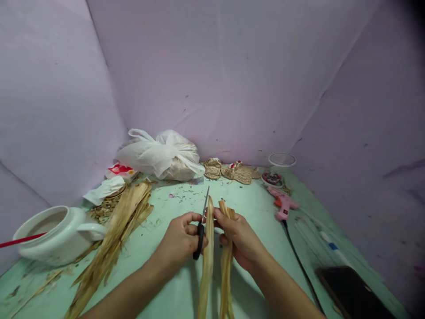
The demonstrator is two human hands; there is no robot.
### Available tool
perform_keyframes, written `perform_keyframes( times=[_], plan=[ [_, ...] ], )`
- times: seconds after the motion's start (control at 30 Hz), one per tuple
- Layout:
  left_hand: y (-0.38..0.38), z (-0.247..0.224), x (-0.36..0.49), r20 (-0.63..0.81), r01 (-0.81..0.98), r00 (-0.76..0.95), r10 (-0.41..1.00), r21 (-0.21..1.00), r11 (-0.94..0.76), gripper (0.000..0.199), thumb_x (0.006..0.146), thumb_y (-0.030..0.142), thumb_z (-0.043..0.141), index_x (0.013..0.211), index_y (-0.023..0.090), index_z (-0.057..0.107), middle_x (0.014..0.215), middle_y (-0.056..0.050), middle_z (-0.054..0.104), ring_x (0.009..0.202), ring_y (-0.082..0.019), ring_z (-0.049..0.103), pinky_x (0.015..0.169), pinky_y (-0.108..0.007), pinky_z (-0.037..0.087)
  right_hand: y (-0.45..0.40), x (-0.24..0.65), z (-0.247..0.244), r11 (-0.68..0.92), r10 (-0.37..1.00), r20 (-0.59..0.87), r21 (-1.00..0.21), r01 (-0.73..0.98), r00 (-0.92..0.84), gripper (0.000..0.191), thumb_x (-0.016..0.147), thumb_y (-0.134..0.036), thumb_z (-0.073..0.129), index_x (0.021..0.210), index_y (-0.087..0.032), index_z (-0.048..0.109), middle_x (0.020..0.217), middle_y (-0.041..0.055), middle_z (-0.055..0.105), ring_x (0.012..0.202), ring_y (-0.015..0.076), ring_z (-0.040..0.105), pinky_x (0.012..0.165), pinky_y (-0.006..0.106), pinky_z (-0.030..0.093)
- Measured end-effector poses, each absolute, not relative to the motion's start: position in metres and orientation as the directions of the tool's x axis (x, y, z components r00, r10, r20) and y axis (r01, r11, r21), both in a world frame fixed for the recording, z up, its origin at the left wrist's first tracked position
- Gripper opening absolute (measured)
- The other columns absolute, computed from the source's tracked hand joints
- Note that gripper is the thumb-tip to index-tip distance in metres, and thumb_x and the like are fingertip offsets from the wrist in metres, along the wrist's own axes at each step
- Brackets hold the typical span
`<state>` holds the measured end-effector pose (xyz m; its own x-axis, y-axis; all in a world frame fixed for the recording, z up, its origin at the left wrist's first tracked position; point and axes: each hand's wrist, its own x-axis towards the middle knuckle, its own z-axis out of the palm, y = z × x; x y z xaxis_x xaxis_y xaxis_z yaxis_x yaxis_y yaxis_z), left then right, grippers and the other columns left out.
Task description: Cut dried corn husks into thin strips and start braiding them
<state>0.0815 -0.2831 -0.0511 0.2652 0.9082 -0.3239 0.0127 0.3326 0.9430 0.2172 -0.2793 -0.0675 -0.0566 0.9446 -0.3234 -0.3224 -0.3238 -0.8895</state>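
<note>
My left hand [184, 232] is closed around black-handled scissors [200, 239], whose metal blades point up and away. Close by the blades hangs a long, pale tan strip of dried plant fibre [208, 257]. Its upper end lies between my two hands, by the fingertips of my right hand. More dried strips [226, 270], folded at the top, are pinched in my right hand [239, 235]. Both sets of strips trail down toward the bottom edge of the view. Some of the right fingers are hidden behind the strips.
Left are a bundle of dried strips [121, 221] and a white pot [56, 243]. At the back lie a tied plastic bag [162, 155] and woven fibre pieces [241, 173]. A pink glue gun [283, 204], its cord and a dark phone [353, 292] are on the right.
</note>
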Motion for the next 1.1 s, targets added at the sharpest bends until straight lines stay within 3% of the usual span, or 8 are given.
perform_keyframes(
  times=[0.1,0.2,0.3,0.5,0.67,0.9,1.1],
  plan=[
    [-0.285,-0.056,0.082,-0.299,0.055,0.299,0.906,0.953,0.297,0.035,0.052,0.021,0.061,0.083,0.016,0.047,0.043,0.010,0.042,0.042,-0.008,0.039,0.042,-0.020,0.029,-0.277,0.220,-0.070,-0.336,0.941,-0.332,-0.884,-0.326,-0.068,0.033,0.061,-0.042,0.070,0.070,-0.013,0.059,0.059,0.0011,0.057,0.046,0.0072,0.044,0.039,0.018,0.026],
    [-0.281,-0.052,0.070,-0.208,0.166,0.343,0.916,0.973,0.159,0.028,0.059,0.023,0.059,0.084,0.017,0.047,0.050,0.008,0.045,0.046,-0.008,0.037,0.043,-0.020,0.027,-0.273,0.232,-0.065,-0.351,0.935,-0.352,-0.887,-0.299,-0.052,0.029,0.063,-0.041,0.066,0.069,-0.015,0.056,0.054,0.0001,0.056,0.043,0.0087,0.046,0.036,0.019,0.020],
    [-0.275,-0.046,0.057,-0.196,0.308,0.398,0.896,0.949,0.070,0.022,0.063,0.023,0.054,0.084,0.017,0.050,0.053,0.006,0.047,0.048,-0.008,0.036,0.044,-0.021,0.025,-0.268,0.247,-0.058,-0.311,0.946,-0.320,-0.940,-0.139,0.047,0.023,0.063,-0.035,0.065,0.067,-0.014,0.056,0.046,-0.0033,0.050,0.037,0.0062,0.038,0.036,0.020,0.015],
    [-0.273,-0.042,0.055,-0.266,0.425,0.543,0.796,0.905,0.013,0.008,0.063,0.019,0.051,0.070,0.016,0.054,0.057,0.004,0.047,0.052,-0.009,0.038,0.047,-0.021,0.029,-0.265,0.254,-0.056,-0.192,0.972,-0.173,-0.975,0.111,0.158,0.024,0.061,-0.037,0.064,0.056,-0.015,0.055,0.042,-0.0046,0.044,0.041,0.0069,0.032,0.044,0.023,0.022],
    [-0.273,-0.048,0.060,-0.292,0.350,0.545,0.786,0.931,0.104,0.006,0.061,0.019,0.051,0.066,0.016,0.051,0.053,0.005,0.045,0.050,-0.008,0.036,0.045,-0.022,0.027,-0.267,0.246,-0.062,-0.193,0.979,-0.176,-0.962,0.196,0.102,0.028,0.061,-0.041,0.063,0.059,-0.014,0.058,0.045,-0.0038,0.044,0.044,0.0082,0.032,0.046,0.024,0.022],
    [-0.269,-0.054,0.053,-0.354,0.337,0.493,0.794,0.920,0.201,0.029,0.055,0.016,0.051,0.082,0.015,0.058,0.056,0.004,0.052,0.047,-0.009,0.044,0.045,-0.022,0.029,-0.267,0.246,-0.064,-0.177,0.984,-0.170,-0.951,0.256,0.047,0.029,0.064,-0.042,0.060,0.054,-0.016,0.055,0.046,-0.0042,0.041,0.047,0.0089,0.030,0.048,0.025,0.021],
    [-0.269,-0.048,0.061,-0.450,0.337,0.415,0.790,0.883,0.326,0.037,0.047,0.015,0.047,0.082,0.014,0.057,0.059,0.001,0.058,0.046,-0.012,0.052,0.042,-0.022,0.032,-0.267,0.246,-0.063,-0.190,0.982,-0.183,-0.954,0.232,0.053,0.030,0.063,-0.043,0.061,0.052,-0.016,0.052,0.047,-0.0038,0.042,0.048,0.0095,0.032,0.049,0.025,0.022]
  ],
)
